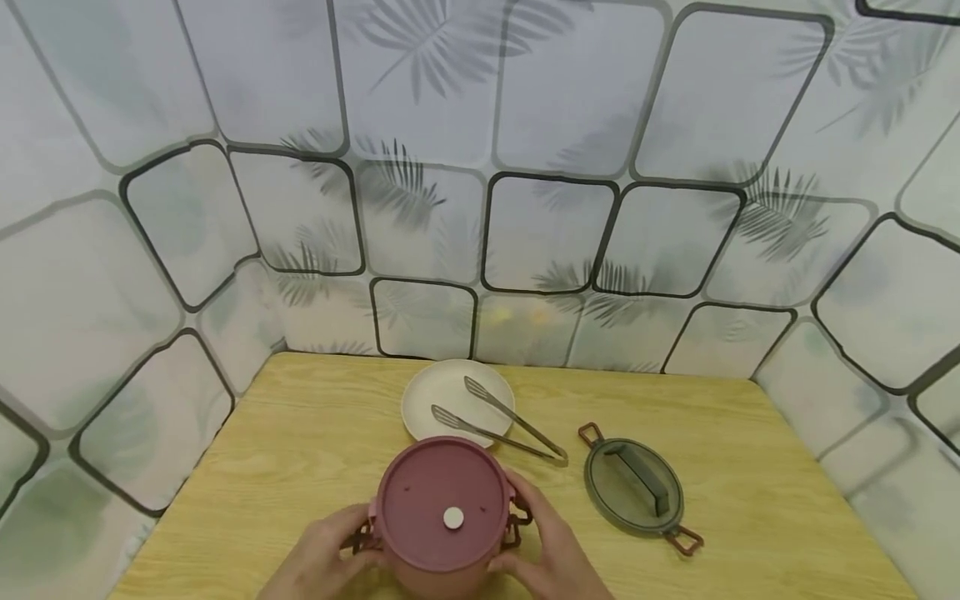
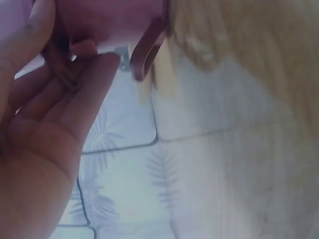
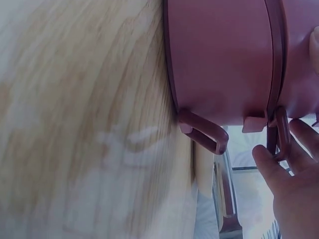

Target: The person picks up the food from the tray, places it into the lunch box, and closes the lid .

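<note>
A dark red lidded pot (image 1: 441, 500) with a pale round knob stands near the front of the table in the head view. My left hand (image 1: 330, 542) grips it at its left side handle, and my right hand (image 1: 551, 542) holds the opposite side. The right wrist view shows the pot (image 3: 219, 59) in two tiers, with a seam between them. There, the fingers of the right hand (image 3: 294, 179) are at the upper handle (image 3: 283, 132), while a lower handle (image 3: 204, 132) sticks out near the tabletop. In the left wrist view, fingers wrap about a handle (image 2: 62, 69).
Behind the pot lies a white plate (image 1: 423, 396) with metal tongs (image 1: 528, 429) resting across it. To the right sits a small dark pan (image 1: 622, 521) with a long black grip on top and two reddish loop handles. Patterned fabric walls (image 1: 555, 233) surround the wooden table (image 1: 300, 425).
</note>
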Motion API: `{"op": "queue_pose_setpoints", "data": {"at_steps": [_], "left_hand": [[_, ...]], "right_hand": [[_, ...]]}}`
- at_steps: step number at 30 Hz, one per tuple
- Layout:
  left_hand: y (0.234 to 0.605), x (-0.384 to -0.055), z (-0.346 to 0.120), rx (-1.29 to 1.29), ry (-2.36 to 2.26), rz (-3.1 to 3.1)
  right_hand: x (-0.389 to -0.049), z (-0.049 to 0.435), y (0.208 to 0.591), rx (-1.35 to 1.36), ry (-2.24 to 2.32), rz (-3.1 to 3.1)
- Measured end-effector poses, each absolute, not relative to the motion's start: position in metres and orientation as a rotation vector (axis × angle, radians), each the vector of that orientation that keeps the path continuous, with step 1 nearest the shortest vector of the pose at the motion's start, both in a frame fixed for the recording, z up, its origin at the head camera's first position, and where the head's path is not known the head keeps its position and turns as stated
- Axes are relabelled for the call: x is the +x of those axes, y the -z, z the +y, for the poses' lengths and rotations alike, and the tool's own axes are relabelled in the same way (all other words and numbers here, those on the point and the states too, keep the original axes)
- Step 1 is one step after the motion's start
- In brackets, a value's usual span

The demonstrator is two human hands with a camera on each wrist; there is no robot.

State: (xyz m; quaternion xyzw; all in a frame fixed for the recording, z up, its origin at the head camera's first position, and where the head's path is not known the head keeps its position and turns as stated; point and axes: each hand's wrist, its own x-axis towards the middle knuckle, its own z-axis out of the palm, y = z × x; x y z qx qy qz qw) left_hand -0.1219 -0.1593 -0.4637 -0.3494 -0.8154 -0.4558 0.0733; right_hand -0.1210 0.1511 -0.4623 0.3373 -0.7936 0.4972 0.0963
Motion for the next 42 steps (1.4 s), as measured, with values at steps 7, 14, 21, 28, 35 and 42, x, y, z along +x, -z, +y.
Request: {"op": "queue_pose_setpoints", "data": {"at_steps": [7,14,21,28,35,42], "left_hand": [[0.461,-0.126,-0.163,-0.870,1.460,-2.617],[0.465,-0.130,-0.162,-0.781,1.431,-2.720],[0.472,-0.132,-0.161,-0.807,1.453,-2.669],[0.476,-0.128,-0.159,-0.884,1.382,-2.572],[0.466,-0.126,-0.154,-0.897,1.307,-2.691],[0.454,-0.120,-0.152,-0.881,1.362,-2.731]], "right_hand": [[-0.123,0.154,0.453,1.050,-1.398,-2.301],[-0.113,0.153,0.440,0.979,-1.451,-2.336],[-0.124,0.163,0.471,1.030,-1.274,-2.354],[-0.127,0.166,0.481,1.030,-1.342,-2.365],[-0.130,0.163,0.476,0.893,-1.209,-2.483],[-0.127,0.168,0.468,0.859,-1.475,-2.618]]}}
